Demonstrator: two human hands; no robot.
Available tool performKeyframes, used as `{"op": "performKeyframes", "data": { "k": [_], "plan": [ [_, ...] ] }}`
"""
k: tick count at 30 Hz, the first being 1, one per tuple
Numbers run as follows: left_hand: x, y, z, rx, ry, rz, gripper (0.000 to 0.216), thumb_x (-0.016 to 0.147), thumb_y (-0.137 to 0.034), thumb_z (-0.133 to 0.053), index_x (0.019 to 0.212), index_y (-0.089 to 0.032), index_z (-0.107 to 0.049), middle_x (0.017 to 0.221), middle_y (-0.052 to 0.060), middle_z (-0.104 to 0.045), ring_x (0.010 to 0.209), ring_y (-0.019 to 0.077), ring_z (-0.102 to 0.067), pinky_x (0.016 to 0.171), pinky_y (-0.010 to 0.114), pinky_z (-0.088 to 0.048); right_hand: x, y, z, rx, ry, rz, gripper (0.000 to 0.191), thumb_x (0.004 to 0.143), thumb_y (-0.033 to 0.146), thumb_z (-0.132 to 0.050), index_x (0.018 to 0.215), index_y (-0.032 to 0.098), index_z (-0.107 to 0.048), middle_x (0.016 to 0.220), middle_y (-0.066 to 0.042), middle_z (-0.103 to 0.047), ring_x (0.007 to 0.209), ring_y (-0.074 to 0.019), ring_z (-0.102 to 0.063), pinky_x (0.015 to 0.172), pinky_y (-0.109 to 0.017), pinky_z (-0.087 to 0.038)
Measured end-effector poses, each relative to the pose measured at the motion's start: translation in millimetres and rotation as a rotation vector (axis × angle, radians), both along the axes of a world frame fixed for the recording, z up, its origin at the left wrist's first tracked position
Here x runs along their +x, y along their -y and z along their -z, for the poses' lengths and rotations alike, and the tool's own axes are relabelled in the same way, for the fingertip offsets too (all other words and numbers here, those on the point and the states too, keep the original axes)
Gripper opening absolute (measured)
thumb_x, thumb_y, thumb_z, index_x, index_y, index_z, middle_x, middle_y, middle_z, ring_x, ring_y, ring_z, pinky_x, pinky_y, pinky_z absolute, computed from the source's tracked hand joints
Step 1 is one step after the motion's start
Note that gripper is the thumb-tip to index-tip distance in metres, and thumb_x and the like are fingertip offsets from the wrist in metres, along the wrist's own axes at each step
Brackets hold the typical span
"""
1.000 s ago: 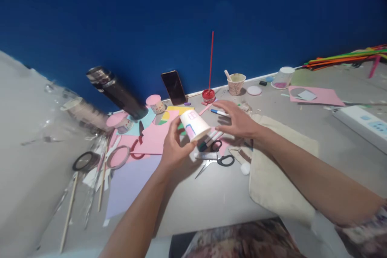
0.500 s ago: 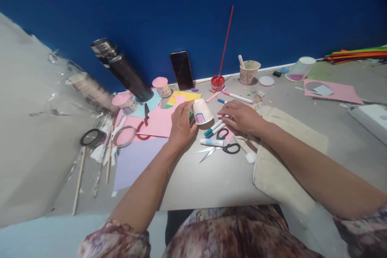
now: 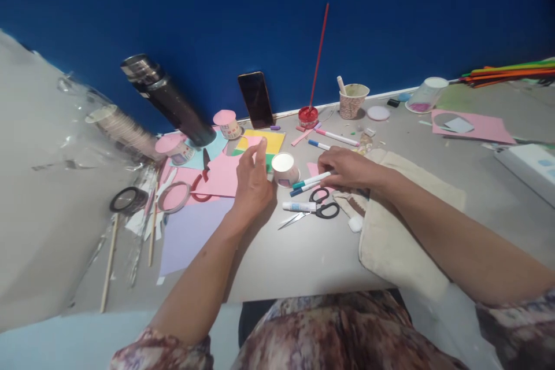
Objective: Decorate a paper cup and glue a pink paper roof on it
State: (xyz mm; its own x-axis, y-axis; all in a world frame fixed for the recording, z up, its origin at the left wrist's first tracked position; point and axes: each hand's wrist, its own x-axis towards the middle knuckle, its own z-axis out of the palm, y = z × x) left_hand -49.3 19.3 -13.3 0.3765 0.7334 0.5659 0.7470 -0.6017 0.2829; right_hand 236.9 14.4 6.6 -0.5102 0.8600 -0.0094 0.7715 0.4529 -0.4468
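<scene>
The small white paper cup (image 3: 284, 169) stands upside down on the grey table (image 3: 303, 254), at 3 o'clock from the left hand (image 3: 251, 185), which is loosely open and holds nothing. At the cup's 4 o'clock lie two white marker pens (image 3: 311, 180). The right hand (image 3: 347, 167) curls over their ends, though a firm pinch cannot be told. Lifting one pen would mean parting the pair.
</scene>
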Motion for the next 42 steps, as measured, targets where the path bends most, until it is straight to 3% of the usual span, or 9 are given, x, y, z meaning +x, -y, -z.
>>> {"op": "performKeyframes", "data": {
  "k": [5, 9, 15, 21, 25, 28, 33, 36, 42],
  "plan": [
    [7, 24, -32.9, 0.264, 0.205, 0.076, 0.052, 0.094, -0.011, -0.057, 0.145, -0.023, -0.053, 0.127, 0.015, -0.063, 0.119, 0.0294, -0.060, 0.095, 0.046, -0.056, 3, 3, -7.1, -0.017, -0.061, 0.069, 0.014, 0.080, 0.026, -0.077, 0.090, 0.020, -0.069, 0.092, -0.006, -0.067, 0.095, -0.0257, -0.062, 0.073, -0.030, -0.039],
    [18, 50, -42.7, 0.154, 0.133, 0.187, 0.017, 0.102, -0.026, -0.057, 0.116, -0.022, -0.067, 0.094, 0.006, -0.074, 0.082, 0.0202, -0.069, 0.071, 0.032, -0.052, 0, 9, -17.2, -0.025, -0.270, 0.113, 0.010, 0.075, 0.020, -0.073, 0.084, 0.020, -0.069, 0.090, -0.003, -0.069, 0.086, -0.0203, -0.064, 0.071, -0.027, -0.042],
    [27, 69, -42.2, -0.224, -0.225, 0.038, 0.035, 0.107, -0.044, -0.047, 0.084, -0.023, -0.065, 0.064, 0.003, -0.066, 0.056, 0.0192, -0.059, 0.053, 0.031, -0.029, -11, 24, -29.8, -0.232, -0.613, 0.106, 0.012, 0.072, 0.027, -0.080, 0.079, 0.020, -0.072, 0.077, 0.001, -0.072, 0.069, -0.0158, -0.065, 0.061, -0.025, -0.046],
    [32, 70, -52.6, -0.537, -0.004, 0.121, 0.038, 0.108, -0.041, -0.040, 0.075, -0.025, -0.049, 0.059, -0.002, -0.057, 0.052, 0.0169, -0.054, 0.056, 0.029, -0.034, -32, 43, -24.2, -0.566, -1.173, 0.194, 0.031, 0.070, 0.043, -0.089, 0.086, 0.021, -0.074, 0.060, 0.002, -0.067, 0.049, -0.0150, -0.061, 0.047, -0.027, -0.052],
    [26, 70, -54.8, -0.575, -0.008, 0.122, 0.035, 0.106, -0.038, -0.041, 0.073, -0.026, -0.046, 0.059, -0.003, -0.054, 0.052, 0.0176, -0.050, 0.055, 0.031, -0.034, -34, 35, -19.5, -0.555, -1.211, 0.308, 0.033, 0.078, 0.050, -0.086, 0.080, 0.019, -0.074, 0.056, 0.001, -0.064, 0.045, -0.0129, -0.056, 0.041, -0.024, -0.045],
    [6, 64, -51.1, -0.562, -0.053, 0.038, 0.037, 0.104, -0.036, -0.043, 0.069, -0.026, -0.048, 0.058, -0.002, -0.052, 0.053, 0.0182, -0.049, 0.054, 0.031, -0.036, -5, 7, -19.5, -0.276, -1.510, 0.509, 0.043, 0.077, 0.052, -0.088, 0.065, 0.022, -0.060, 0.042, 0.009, -0.042, 0.038, -0.0064, -0.036, 0.039, -0.020, -0.034],
    [-18, 44, -33.2, -0.266, -0.116, -0.076, 0.023, 0.100, -0.041, -0.056, 0.107, -0.023, -0.069, 0.105, 0.011, -0.073, 0.100, 0.0310, -0.070, 0.081, 0.043, -0.056, 21, -19, -11.1, -0.282, -1.635, 0.678, 0.043, 0.079, 0.055, -0.088, 0.075, 0.022, -0.060, 0.049, 0.009, -0.046, 0.043, -0.0068, -0.037, 0.039, -0.019, -0.031],
    [-14, 34, -24.0, -0.071, -0.180, 0.049, 0.047, 0.097, -0.028, -0.059, 0.144, -0.020, -0.055, 0.150, 0.020, -0.059, 0.144, 0.0373, -0.052, 0.113, 0.054, -0.045, 7, -16, -1.1, -0.362, -1.565, 0.692, 0.043, 0.072, 0.050, -0.093, 0.075, 0.020, -0.063, 0.050, 0.007, -0.051, 0.043, -0.0058, -0.037, 0.038, -0.017, -0.029],
    [-3, 10, -32.5, -0.202, -0.397, 0.220, 0.084, 0.087, -0.032, -0.076, 0.160, -0.022, -0.035, 0.166, 0.022, -0.044, 0.159, 0.0414, -0.032, 0.126, 0.066, -0.022, 2, -15, 6.3, -0.360, -1.542, 0.678, 0.039, 0.071, 0.044, -0.093, 0.075, 0.017, -0.066, 0.049, 0.006, -0.053, 0.041, -0.0048, -0.037, 0.036, -0.016, -0.028]
  ]
}}
